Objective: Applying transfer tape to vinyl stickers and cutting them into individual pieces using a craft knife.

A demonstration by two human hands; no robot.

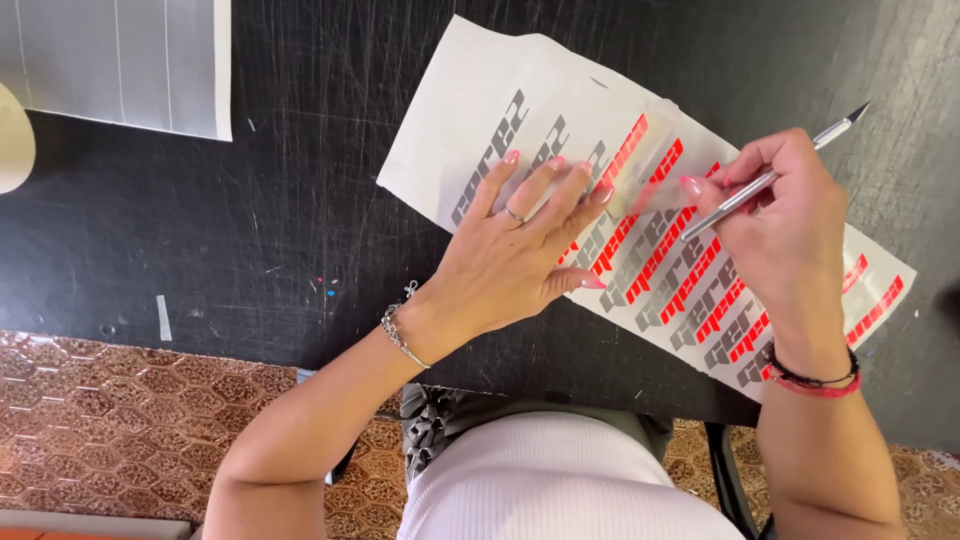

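A white sticker sheet [480, 110] with grey and red lettering lies slanted on the black table [250, 210], under both hands. The left hand [520, 250] rests flat on the sheet with its fingers spread and open, and it presses the paper down. A ring is on one finger and a thin chain bracelet [398, 335] is around this wrist. Just to the right of its fingertips, a piece of clear film [650, 190] stands a little lifted from the sheet. The right hand [785, 225] is closed around a slim metal craft knife [770, 178]; the blade end points up and away from the hand, and the other end reaches toward the film. The fingertips of this hand touch the edge of the film. Red and black cords [815, 382] are around the right wrist. Far to the upper left of the left hand, a grey sheet [130, 60] with thin lines lies on the table. Below the table edge, near the person's arms, a brown patterned floor [130, 430] is visible.
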